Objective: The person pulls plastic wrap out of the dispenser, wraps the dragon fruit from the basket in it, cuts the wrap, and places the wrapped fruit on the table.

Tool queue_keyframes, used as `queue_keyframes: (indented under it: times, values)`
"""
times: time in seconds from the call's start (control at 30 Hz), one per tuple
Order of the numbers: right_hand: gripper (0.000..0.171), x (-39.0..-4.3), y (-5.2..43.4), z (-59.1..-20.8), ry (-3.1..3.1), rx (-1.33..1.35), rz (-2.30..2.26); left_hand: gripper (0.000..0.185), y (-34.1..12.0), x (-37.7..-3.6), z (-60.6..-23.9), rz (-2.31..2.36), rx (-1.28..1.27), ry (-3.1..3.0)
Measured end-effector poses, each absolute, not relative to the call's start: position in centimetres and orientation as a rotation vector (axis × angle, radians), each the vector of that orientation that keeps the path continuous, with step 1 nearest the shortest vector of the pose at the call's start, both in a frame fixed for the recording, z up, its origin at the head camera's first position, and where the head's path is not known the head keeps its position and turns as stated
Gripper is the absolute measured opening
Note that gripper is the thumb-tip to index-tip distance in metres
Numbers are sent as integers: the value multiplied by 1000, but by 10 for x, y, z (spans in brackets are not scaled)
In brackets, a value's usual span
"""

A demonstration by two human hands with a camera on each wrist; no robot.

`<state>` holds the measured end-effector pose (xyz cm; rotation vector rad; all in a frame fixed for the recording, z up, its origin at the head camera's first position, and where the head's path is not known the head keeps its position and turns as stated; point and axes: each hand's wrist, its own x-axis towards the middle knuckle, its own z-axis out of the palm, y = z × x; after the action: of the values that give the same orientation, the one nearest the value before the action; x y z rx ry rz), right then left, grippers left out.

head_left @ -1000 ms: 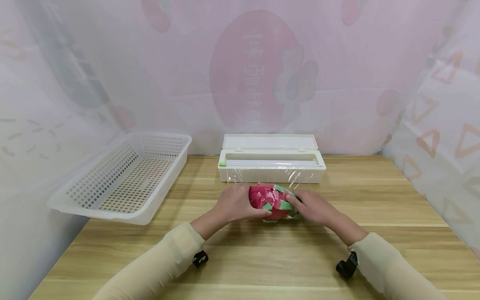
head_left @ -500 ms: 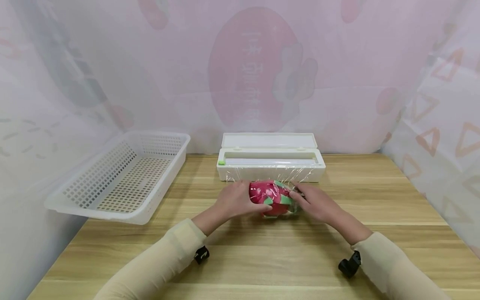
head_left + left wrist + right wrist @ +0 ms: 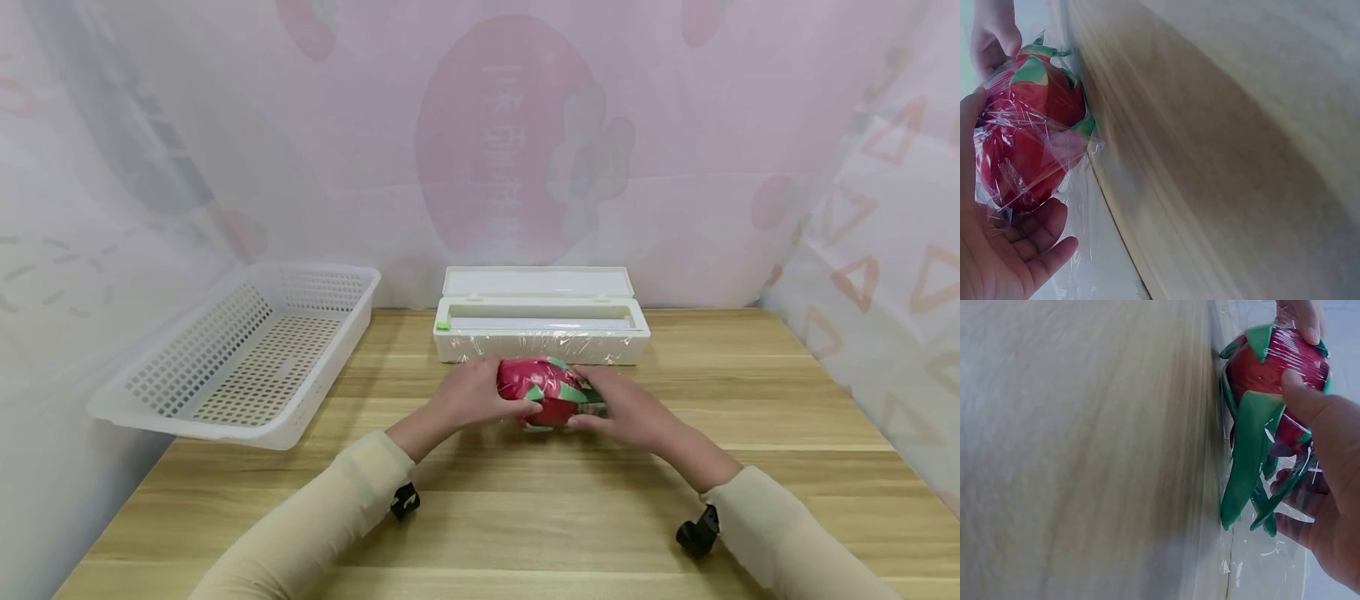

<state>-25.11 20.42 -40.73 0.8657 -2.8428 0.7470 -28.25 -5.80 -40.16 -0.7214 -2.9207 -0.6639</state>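
A red dragon fruit (image 3: pixel 534 385) with green scales lies between both hands, with clear cling film (image 3: pixel 1029 119) wrapped about its body. At its left end my left hand (image 3: pixel 472 395) holds it, thumb on the near side and fingers round the other end. My right hand (image 3: pixel 624 410) grips the leafy right end; its thumb presses on the red skin and its fingers lie behind the long green leaves (image 3: pixel 1249 456). The film stretches back to the front of the open white cling film box (image 3: pixel 542 346), where a roll shows inside.
A white perforated basket (image 3: pixel 330 372) stands at the left of the wooden table (image 3: pixel 525 525). The box lid (image 3: pixel 538 282) stands raised against the patterned cloth backdrop (image 3: pixel 360 125). Cloth walls close in both sides.
My right thumb has moved down from the top of the dragon fruit to its near lower side. The fruit has shifted slightly backward, and the left hand keeps its hold.
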Motion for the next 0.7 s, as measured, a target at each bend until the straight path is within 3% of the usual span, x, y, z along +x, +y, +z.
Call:
queue_keyframes:
  times: [0.7]
  values:
    - [80, -253, 203, -405, -2898, 831, 728, 82, -64, -286, -395, -659, -761, -2938]
